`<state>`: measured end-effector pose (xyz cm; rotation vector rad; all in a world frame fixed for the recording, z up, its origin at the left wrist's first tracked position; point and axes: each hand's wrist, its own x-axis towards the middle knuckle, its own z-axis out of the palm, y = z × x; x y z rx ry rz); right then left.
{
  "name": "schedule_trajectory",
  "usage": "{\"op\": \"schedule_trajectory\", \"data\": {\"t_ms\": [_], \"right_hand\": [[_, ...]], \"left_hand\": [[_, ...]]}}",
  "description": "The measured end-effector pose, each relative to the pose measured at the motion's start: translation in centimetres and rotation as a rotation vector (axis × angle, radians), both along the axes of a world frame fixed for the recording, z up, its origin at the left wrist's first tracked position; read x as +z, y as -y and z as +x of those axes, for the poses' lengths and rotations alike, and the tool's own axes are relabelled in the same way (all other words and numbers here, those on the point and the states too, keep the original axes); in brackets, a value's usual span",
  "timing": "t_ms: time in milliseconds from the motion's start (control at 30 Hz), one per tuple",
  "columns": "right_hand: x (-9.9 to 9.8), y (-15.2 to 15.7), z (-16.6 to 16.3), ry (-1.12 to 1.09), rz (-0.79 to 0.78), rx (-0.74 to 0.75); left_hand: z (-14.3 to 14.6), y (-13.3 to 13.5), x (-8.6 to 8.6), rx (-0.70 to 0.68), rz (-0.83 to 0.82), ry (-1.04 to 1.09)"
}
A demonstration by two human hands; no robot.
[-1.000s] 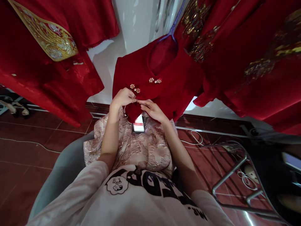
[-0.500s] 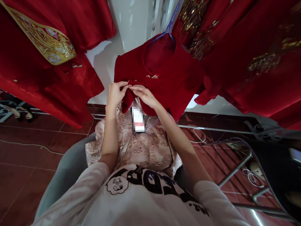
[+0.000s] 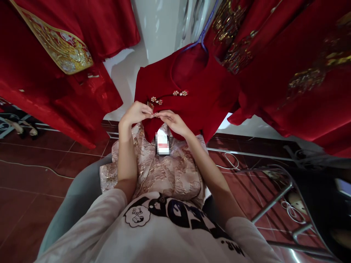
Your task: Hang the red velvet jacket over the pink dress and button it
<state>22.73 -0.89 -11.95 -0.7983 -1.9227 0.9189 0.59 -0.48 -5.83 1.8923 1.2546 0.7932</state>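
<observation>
A dark red velvet jacket [image 3: 208, 95] hangs in front of me on a purple hanger [image 3: 202, 36]. Down its front are gold, flower-shaped clasps, one near the neckline [image 3: 180, 93] and another lower clasp [image 3: 156, 100]. My left hand [image 3: 138, 112] pinches one side of a small lowest clasp [image 3: 155, 115] at the jacket's front edge. From the other side, my right hand [image 3: 174, 122] presses its fingertips onto the same clasp, the thumb mostly hidden beneath. The fingertips of both hands meet there, covering most of it.
On my lap, over pink brocade fabric [image 3: 175, 171], lies a phone [image 3: 162, 143] with a blurred screen. Red garments hang at the left [image 3: 55, 102] and right [image 3: 274, 73]. A metal-framed chair [image 3: 274, 201] stands at the right, and a white cable [image 3: 35, 165] crosses the tiled floor.
Both hands have moved down the jacket front, from the clasp above to the lowest one. The upper clasps now show more fully. The view has shifted slightly.
</observation>
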Motion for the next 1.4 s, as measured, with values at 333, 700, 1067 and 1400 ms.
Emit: {"op": "schedule_trajectory", "data": {"t_ms": [333,700,1067,1400], "right_hand": [[-1.4,1.6,0.7,-0.013,0.01,-0.027],[-1.3,2.3,0.6,0.012,0.05,-0.042],[-1.3,4.7,2.5,0.003,-0.085,-0.04],[0.5,6.5,1.6,-0.109,0.02,-0.234]], "left_hand": [[0.2,-0.3,-0.4,-0.124,-0.12,-0.022],[-0.4,0.0,-0.1,-0.17,-0.097,-0.06],[-0.9,-1.0,-0.9,-0.084,-0.002,-0.158],[0.0,-0.5,-1.4,-0.029,0.252,-0.469]]}}
